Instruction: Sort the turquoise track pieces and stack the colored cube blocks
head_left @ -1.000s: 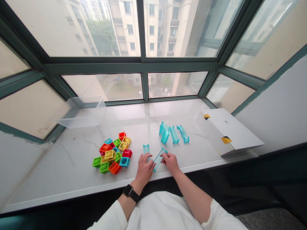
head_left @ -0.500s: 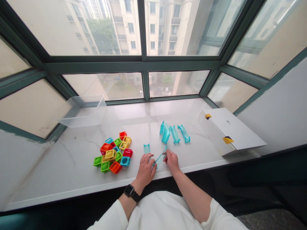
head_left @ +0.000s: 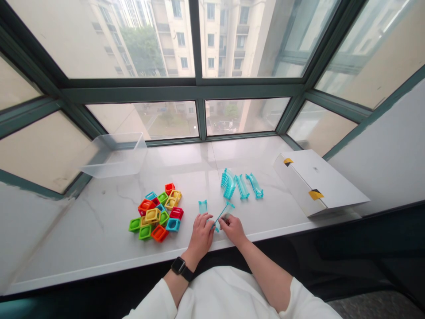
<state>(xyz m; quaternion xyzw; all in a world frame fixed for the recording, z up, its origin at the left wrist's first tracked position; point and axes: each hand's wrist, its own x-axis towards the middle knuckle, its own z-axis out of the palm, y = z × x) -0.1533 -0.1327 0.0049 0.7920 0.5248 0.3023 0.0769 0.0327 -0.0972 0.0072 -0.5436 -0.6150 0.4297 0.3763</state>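
A translucent turquoise track piece (head_left: 226,207) stands tilted between my two hands, its far end fanned out. My left hand (head_left: 202,231), wearing a black watch, has its thumb and fingers closed at the near end of this piece. My right hand (head_left: 233,229) is curled, its fingertips pinched against the piece's right side; the exact contact is partly hidden. A second short turquoise track piece (head_left: 202,206) lies flat just beyond my left fingers, partly covered by them.
Several stacked curved tracks (head_left: 228,183), a straight track (head_left: 242,187) and a wavy track (head_left: 255,185) lie farther back. Colourful blocks (head_left: 152,215) are heaped at left. A clear plastic bin (head_left: 113,169) stands behind them, and a white box (head_left: 327,181) at right. The counter's front edge runs below my hands.
My right hand has slid toward me and slightly left, from the track piece's far end to nearer its middle. The piece has turned, showing its far end. My left hand has barely moved.
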